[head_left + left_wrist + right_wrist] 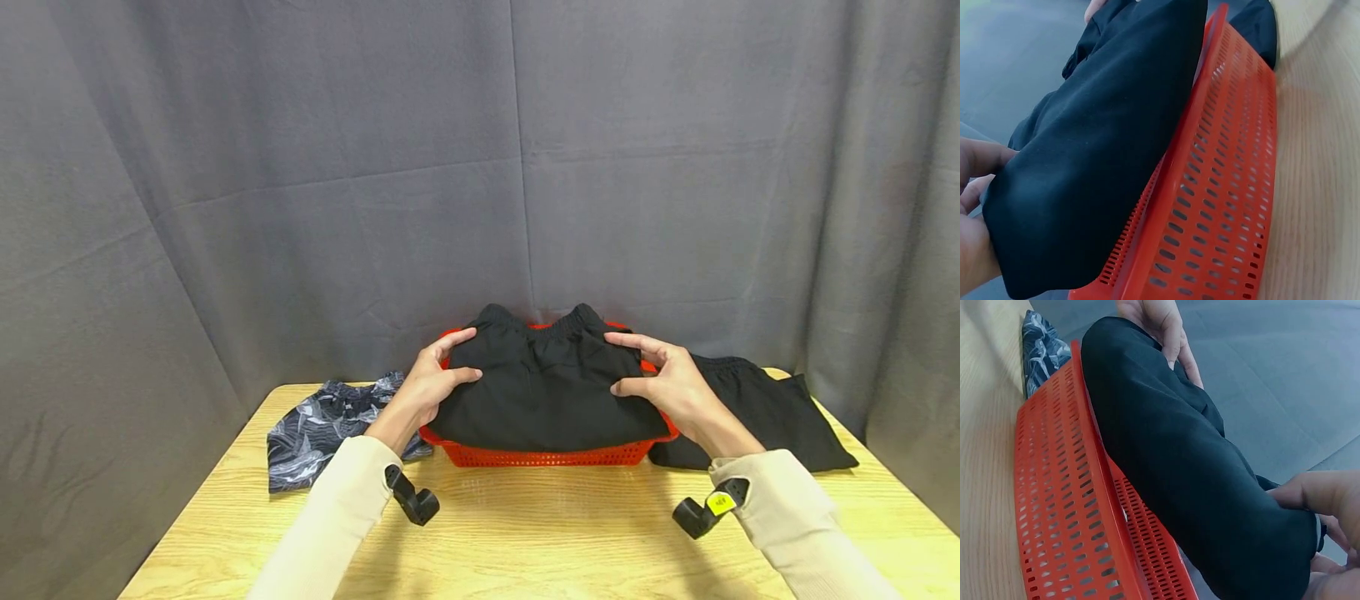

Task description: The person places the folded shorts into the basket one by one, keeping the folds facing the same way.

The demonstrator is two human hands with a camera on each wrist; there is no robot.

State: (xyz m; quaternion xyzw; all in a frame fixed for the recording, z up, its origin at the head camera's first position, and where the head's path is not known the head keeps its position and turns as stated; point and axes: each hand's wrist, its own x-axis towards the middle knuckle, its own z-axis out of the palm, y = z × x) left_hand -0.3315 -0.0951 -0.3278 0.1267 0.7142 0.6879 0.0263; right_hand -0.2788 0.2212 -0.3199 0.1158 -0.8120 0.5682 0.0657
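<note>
Black shorts with a gathered elastic waistband are held over a red perforated basket. My left hand grips their left side, thumb on the near face. On the opposite side, my right hand grips the cloth in the same way. In the left wrist view the shorts hang folded above the rim of the basket. The right wrist view shows thumb and fingers of the right hand pinching the cloth's end. Most of the basket's inside is hidden by the shorts.
Grey patterned shorts lie on the wooden table left of the basket. Another black garment with a gathered waistband lies to the right. A grey curtain hangs behind the table.
</note>
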